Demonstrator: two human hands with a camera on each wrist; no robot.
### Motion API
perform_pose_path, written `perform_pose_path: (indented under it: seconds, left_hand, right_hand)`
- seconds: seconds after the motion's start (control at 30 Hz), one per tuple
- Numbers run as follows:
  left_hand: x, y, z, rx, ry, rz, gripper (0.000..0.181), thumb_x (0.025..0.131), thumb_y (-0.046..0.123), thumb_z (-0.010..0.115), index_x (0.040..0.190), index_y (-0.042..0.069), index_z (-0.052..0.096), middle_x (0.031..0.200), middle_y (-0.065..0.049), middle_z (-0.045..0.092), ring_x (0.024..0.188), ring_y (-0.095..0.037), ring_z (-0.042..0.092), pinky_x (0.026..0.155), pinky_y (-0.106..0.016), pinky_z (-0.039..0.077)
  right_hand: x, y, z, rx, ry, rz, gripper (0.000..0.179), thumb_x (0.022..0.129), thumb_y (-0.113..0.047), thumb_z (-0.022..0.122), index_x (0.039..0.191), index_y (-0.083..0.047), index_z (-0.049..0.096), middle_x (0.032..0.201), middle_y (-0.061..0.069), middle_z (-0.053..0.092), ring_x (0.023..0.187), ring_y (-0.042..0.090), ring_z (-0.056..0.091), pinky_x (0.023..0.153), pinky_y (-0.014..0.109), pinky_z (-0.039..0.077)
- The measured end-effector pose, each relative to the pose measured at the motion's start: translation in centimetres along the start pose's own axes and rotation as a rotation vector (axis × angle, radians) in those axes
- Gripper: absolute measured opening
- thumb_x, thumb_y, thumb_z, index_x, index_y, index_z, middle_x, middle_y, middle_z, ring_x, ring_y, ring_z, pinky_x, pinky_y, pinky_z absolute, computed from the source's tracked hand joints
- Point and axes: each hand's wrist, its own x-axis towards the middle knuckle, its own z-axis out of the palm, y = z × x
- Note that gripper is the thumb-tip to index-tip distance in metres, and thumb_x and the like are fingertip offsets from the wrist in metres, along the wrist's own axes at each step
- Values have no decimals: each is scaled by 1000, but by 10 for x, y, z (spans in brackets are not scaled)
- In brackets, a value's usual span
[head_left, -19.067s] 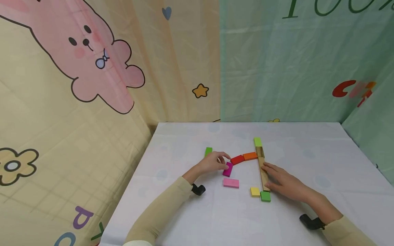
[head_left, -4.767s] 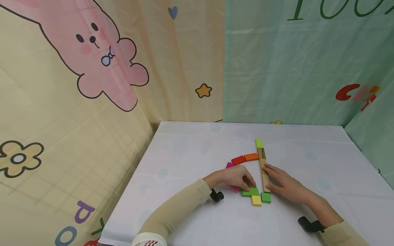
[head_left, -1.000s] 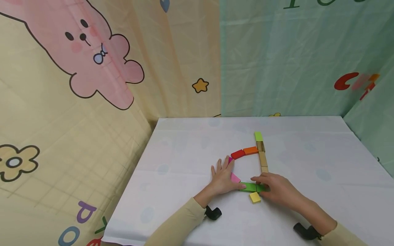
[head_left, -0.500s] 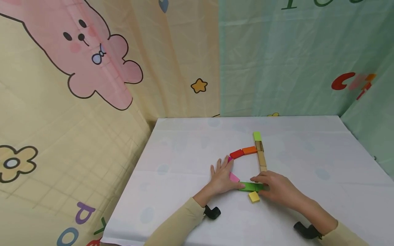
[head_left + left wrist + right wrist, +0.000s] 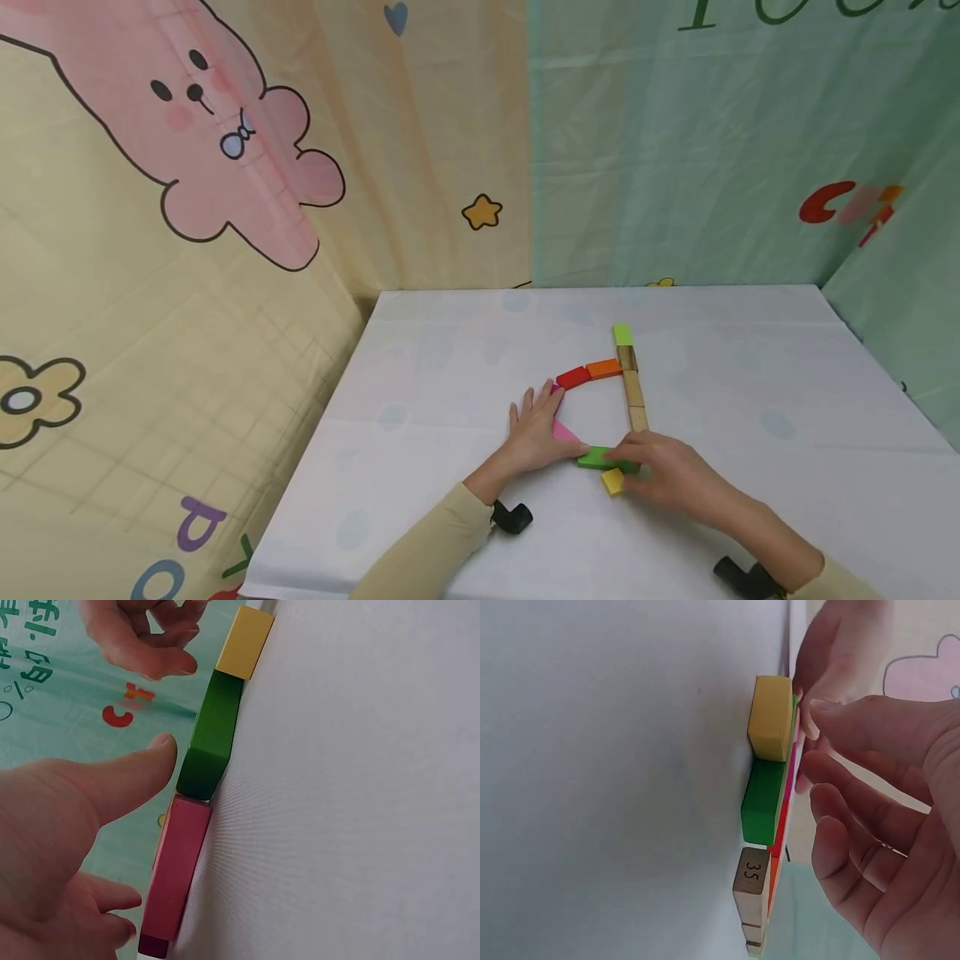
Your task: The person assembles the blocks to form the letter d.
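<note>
My left hand (image 5: 534, 437) lies spread beside the ring of blocks, its thumb at the long green block (image 5: 592, 460) and its fingers along the pink block (image 5: 564, 432) and magenta block (image 5: 556, 389). My right hand (image 5: 671, 471) hovers over the ring's near right corner, thumb and fingers apart, holding nothing. Right below its fingertips are the yellow block (image 5: 770, 716) and the short green block (image 5: 760, 806). From above, the right hand partly covers the short green block and the near end of the wooden blocks (image 5: 633, 388).
A red block (image 5: 573, 377) and an orange block (image 5: 603, 368) form the ring's far side, reaching the wooden column. A light green block (image 5: 622, 335) tops that column. All lie on a white-covered table (image 5: 450, 500) with patterned cloth walls behind and at the sides.
The left hand has brought the long green block from the far left into the ring. The right hand has let go of the short green block and shifted nearer the yellow block, which has turned.
</note>
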Motion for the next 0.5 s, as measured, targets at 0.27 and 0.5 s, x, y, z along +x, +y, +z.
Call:
perform_pose_path:
  seconds: [0.27,0.5]
  left_hand:
    - [0,-1,-1,18,-10,15,102,79,56,79,159,16,31,167,-2,16,152,-36,11,117,-64,4]
    - [-1,0,0,17,-6,18,102,79,56,79,159,16,31,167,-3,17,151,-37,10,117,-64,3]
  right_hand:
    - [-2,-1,7,-9,-41,-24,35,76,-20,89,108,-26,76,96,-22,61,86,3,56,75,29,54]
    - [-3,-3,9,3,-68,-32,35,75,-20,90,107,-23,77,92,-21,57,81,2,52,70,25,53]
